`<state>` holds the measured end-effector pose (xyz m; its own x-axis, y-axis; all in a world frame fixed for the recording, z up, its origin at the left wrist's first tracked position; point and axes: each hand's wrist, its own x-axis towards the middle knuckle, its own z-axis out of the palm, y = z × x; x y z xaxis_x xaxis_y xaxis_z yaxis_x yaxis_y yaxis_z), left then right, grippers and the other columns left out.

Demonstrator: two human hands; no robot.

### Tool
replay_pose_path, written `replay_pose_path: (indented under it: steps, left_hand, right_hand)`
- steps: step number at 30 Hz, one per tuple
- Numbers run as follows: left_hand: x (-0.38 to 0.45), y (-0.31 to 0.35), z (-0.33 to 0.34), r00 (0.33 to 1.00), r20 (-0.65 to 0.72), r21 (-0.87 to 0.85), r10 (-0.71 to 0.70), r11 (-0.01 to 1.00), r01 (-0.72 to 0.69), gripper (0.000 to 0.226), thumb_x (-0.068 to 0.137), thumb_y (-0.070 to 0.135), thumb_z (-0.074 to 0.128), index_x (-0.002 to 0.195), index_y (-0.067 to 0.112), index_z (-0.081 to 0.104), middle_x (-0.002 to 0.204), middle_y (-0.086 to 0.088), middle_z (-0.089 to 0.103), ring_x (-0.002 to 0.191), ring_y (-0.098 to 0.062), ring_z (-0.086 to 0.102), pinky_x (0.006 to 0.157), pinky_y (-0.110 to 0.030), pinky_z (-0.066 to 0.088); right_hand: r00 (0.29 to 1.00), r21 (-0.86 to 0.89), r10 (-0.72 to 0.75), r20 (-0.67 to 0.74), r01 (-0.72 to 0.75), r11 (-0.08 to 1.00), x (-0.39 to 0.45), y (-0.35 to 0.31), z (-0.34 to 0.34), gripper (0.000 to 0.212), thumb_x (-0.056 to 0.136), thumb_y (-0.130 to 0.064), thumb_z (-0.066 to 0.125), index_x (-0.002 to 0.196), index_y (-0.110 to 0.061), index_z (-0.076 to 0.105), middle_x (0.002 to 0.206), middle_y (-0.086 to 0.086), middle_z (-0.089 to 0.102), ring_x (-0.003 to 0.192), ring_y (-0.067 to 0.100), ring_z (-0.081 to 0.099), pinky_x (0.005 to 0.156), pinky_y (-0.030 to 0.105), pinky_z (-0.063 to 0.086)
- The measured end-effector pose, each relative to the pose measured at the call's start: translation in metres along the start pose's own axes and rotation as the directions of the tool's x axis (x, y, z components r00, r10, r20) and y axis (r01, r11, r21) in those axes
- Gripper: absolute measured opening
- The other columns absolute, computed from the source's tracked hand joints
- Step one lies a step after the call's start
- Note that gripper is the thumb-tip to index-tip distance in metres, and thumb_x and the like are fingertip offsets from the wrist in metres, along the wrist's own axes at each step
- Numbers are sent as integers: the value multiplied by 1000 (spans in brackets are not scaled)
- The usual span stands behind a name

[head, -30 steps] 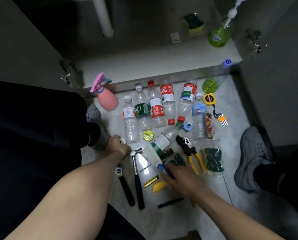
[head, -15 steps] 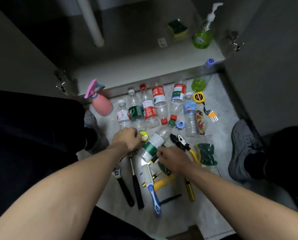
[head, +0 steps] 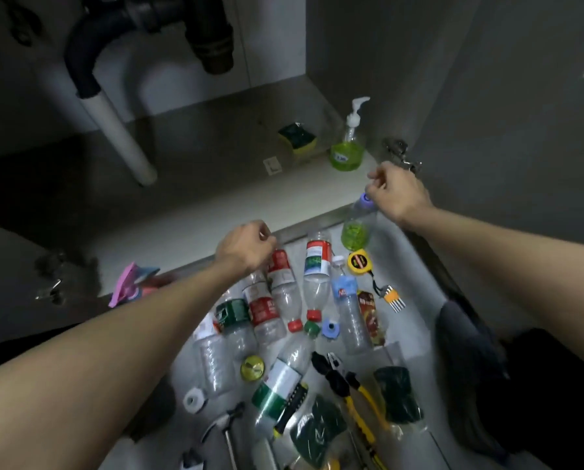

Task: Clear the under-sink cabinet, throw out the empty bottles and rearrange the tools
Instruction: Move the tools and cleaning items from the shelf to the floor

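Under the sink, the cabinet floor (head: 216, 184) stretches across the upper half of the view, with a white drain pipe (head: 121, 137) coming down onto its left part. Near its right front corner stand a pump bottle of green liquid (head: 348, 147) and, just beside it to the left, a green and yellow sponge (head: 297, 136).

Below the cabinet's front edge, the tiled floor (head: 416, 266) carries a spread of things. A row of clear plastic bottles (head: 283, 300) lies side by side close to that edge, their labels red, green and blue. At the row's right end a bottle with green liquid (head: 354, 232) leans against the cabinet edge. A pink spray bottle (head: 131, 283) shows at the left, partly hidden behind the left forearm. Nearer the floor's lower edge lie yellow-handled pliers (head: 348, 385), a hammer (head: 222, 425) and a dark green scouring pad (head: 317, 429). A yellow tape measure (head: 359, 262) sits just below the green-liquid bottle.

The left hand (head: 246, 245) is curled round the top of one red-labelled bottle in the row. The right hand (head: 399, 191), well apart from it, pinches the purple cap (head: 365, 198) of the green-liquid bottle.
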<state>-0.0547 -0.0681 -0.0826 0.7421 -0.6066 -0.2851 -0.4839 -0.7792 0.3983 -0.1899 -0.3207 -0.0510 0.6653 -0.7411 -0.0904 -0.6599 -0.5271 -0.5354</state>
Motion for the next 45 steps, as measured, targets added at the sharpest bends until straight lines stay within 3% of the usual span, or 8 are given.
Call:
replay_pose_path:
  steps: [11, 18, 21, 24, 26, 30, 38, 45]
  left_hand:
    - [168, 68, -16, 993, -50, 18, 109, 994, -108, 49, 96, 39, 53, 140, 19, 48, 139, -12, 53, 124, -32, 52, 100, -43, 47]
    - [277, 90, 14, 986, -59, 84, 157, 985, -152, 74, 93, 40, 56, 156, 33, 20, 166, -5, -2, 152, -34, 5, 122, -49, 19]
    - [290, 83, 29, 989, 43, 183, 142, 972, -148, 68, 94, 45, 52, 155, 33, 24, 166, -6, 3, 151, -35, 7, 120, -46, 24]
    - [273, 69, 38, 978, -8, 213, 208, 956, -201, 58, 92, 46, 57, 143, 23, 40, 157, -12, 19, 137, -40, 31, 104, -47, 42]
    - [258, 67, 35, 963, -80, 209, 257, 949, -236, 32, 91, 39, 63, 112, 17, 54, 142, -16, 34, 118, -40, 46, 91, -44, 49]
    - [220, 65, 22, 944, -162, 117, 289, 955, -272, 22, 87, 23, 67, 75, 18, 50, 105, -12, 54, 94, -34, 56, 70, -33, 37]
    - [115, 49, 22, 955, -186, -65, 231, 967, -247, 23, 81, 37, 66, 72, 24, 50, 101, 3, 51, 90, -22, 54, 74, -35, 46]
    - [3, 36, 48, 971, -20, 110, 237, 966, -234, 34, 85, 50, 64, 71, 25, 45, 85, 6, 46, 81, -15, 45, 67, -31, 35]
  right_hand:
    - [998, 19, 18, -62, -17, 1000, 150, -36, 31, 78, 82, -41, 77, 141, -7, 40, 142, 16, 43, 134, 36, 41, 108, 42, 37]
    - [989, 70, -57, -137, 67, 995, 189, -9, 52, 59, 80, -45, 76, 127, -17, 52, 128, 10, 56, 120, 34, 54, 94, 44, 47]
    - [991, 62, -91, -97, 97, 993, 192, -3, 51, 55, 79, -49, 77, 123, -23, 55, 123, 6, 60, 115, 33, 60, 92, 42, 50]
    - [992, 47, -84, -94, 89, 995, 188, -8, 48, 54, 80, -49, 76, 123, -24, 53, 122, 4, 59, 113, 31, 60, 88, 39, 49]
    - [992, 67, -63, -112, 70, 995, 181, -11, 44, 52, 81, -46, 77, 121, -25, 53, 122, 3, 60, 113, 32, 61, 88, 40, 49]
    - [980, 157, -24, -196, 56, 986, 157, -10, 37, 42, 87, -44, 71, 120, -24, 54, 123, 4, 63, 112, 37, 60, 86, 41, 48]
    - [912, 255, -70, -403, 185, 949, 86, -3, 9, 36, 90, -46, 63, 114, -22, 53, 117, 3, 63, 110, 34, 59, 84, 41, 46]
    - [856, 176, -65, -513, 180, 968, -1, 56, -18, 45, 86, -66, 56, 109, -28, 50, 116, 5, 60, 105, 31, 59, 84, 35, 44]
